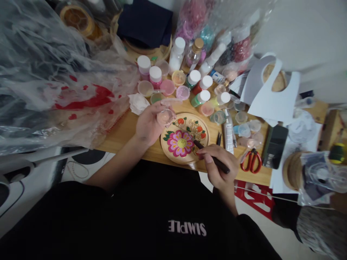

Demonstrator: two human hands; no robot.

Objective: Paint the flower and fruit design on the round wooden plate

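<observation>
1. Curling around a small clear cup [164, 117] of pale pinkish contents, the left hand [149, 125] has its palm turned up beside the work; the grip is closed on the cup.
2. Right hand [221, 164]: thumb and fingers pinch a slender, dark, rod-shaped tool [222, 166]. Its tip points at the right edge of the painted flower [181, 143]; whether it touches cannot be told.
3. Workpiece: a round, pale wooden disc [163, 145] lies at the front edge of the wood-grain table [124, 130], between both hands. Its face bears the flower, with scalloped magenta and lilac petals about a yellow centre, plus orange forms, green leaves and gold outlines.
4. Behind the disc: squat jars with white screw caps, including a pink jar [155, 76], and shallow translucent cups, one lavender [183, 92].
5. Right of the disc: a pale tube [228, 134], scissors [251, 161] with looped orange-red handles, and a flat, dark phone [275, 146].
6. Left: crumpled white tissue [138, 104] and creased, glossy clear plastic sheeting [92, 77] with red patches.
</observation>
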